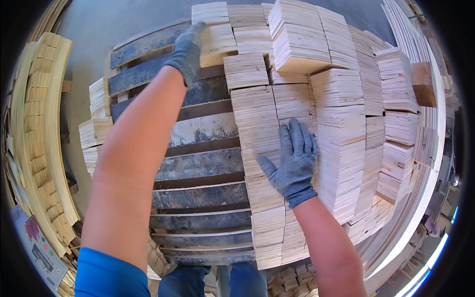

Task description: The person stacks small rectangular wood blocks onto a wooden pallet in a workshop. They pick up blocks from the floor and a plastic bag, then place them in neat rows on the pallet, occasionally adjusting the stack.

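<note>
In a grey work glove, my left hand (188,53) reaches to the far side and lies along the left side of a pale stack of wood pieces (216,41). Its fingers look stretched out; some of them are hidden. My right hand (295,161), also gloved, rests palm down with its fingers spread on rows of stacked plywood pieces (257,121). Under the stacks is a dark slatted pallet (203,163), its left part bare. Taller wood stacks (302,37) rise beyond my right hand.
More wood bundles (99,106) sit against the pallet's left edge. Long curved-looking boards with blocks (42,123) stand at the far left. A brown wood block (424,85) is at the right. Loose wood pieces (292,279) lie near my legs.
</note>
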A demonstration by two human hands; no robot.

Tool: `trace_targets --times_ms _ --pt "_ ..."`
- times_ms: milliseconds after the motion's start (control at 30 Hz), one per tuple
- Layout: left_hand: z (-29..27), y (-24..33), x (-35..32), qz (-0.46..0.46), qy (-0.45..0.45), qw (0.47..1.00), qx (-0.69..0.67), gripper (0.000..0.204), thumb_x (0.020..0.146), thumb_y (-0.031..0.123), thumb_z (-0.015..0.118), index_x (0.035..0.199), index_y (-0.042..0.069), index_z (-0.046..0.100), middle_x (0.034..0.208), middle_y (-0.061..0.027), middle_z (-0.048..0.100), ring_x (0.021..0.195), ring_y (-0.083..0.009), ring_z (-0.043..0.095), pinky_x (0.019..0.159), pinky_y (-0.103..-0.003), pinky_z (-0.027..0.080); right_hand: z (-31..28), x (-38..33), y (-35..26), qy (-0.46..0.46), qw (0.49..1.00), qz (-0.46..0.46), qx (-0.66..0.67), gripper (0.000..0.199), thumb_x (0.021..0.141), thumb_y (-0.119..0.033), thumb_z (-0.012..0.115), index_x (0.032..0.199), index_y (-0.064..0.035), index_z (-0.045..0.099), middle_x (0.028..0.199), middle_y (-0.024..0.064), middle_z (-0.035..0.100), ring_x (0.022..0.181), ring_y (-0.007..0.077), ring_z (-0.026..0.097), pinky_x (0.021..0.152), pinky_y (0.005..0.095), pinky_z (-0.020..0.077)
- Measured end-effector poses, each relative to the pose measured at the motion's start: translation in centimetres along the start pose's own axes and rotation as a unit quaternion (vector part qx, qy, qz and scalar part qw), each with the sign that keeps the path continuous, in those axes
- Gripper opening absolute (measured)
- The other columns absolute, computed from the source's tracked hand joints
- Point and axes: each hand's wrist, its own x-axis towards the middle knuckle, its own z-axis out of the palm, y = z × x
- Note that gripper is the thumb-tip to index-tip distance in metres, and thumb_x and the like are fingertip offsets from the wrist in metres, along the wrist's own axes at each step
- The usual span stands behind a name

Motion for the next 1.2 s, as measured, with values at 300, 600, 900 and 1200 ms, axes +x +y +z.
trace_targets --times_ms 300,600,900,1200 --pt "-0.2 -1.0 1.4 0.058 0.053 0.976 0.205 0.064 0.095 0.055 0.068 0.134 0.004 0.064 0.124 -0.0208 0.067 0.108 -0.0313 0.065 0.094 -0.042 0.052 0.3 -0.2 -0.1 0.0 1.0 -0.006 0.007 0.087 0.088 -0.066 0.065 0.146 -0.0029 0.051 0.159 0.0189 0.04 0.148 0.0375 0.033 0.122 0.0578 0.0195" --pt "-0.4 -1.5 2.7 0.291 0.073 0.859 0.415 0.067 0.1 0.05 0.062 0.151 0.008 0.05 0.143 -0.0225 0.06 0.131 -0.0368 0.058 0.111 -0.04 0.045 0.3 0.0 -0.1 0.005 1.0 -0.013 0.005 0.086 0.086 -0.064 0.068 0.146 -0.0044 0.051 0.158 0.0192 0.042 0.147 0.0384 0.035 0.121 0.0586 0.0218" --pt "-3.5 1.2 -1.7 0.216 0.001 0.94 0.266 0.051 0.102 0.04 0.067 0.144 0.013 0.06 0.13 -0.0142 0.07 0.117 -0.0193 0.066 0.104 -0.03 0.05 0.4 -0.5 0.0 0.03 0.999 -0.033 -0.006 0.084 0.087 -0.056 0.072 0.15 -0.0064 0.048 0.157 0.0203 0.044 0.146 0.0395 0.039 0.12 0.0579 0.0247" --pt "-13.3 -12.4 -33.1 0.192 -0.042 0.978 -0.073 0.039 0.1 0.008 0.067 0.138 0.003 0.061 0.136 -0.0117 0.066 0.121 -0.0192 0.066 0.103 -0.03 0.055 2.5 -0.8 2.4 0.114 0.979 -0.163 -0.041 0.07 0.092 -0.043 0.074 0.146 -0.0031 0.055 0.146 0.0184 0.058 0.137 0.0358 0.052 0.115 0.0439 0.0395"
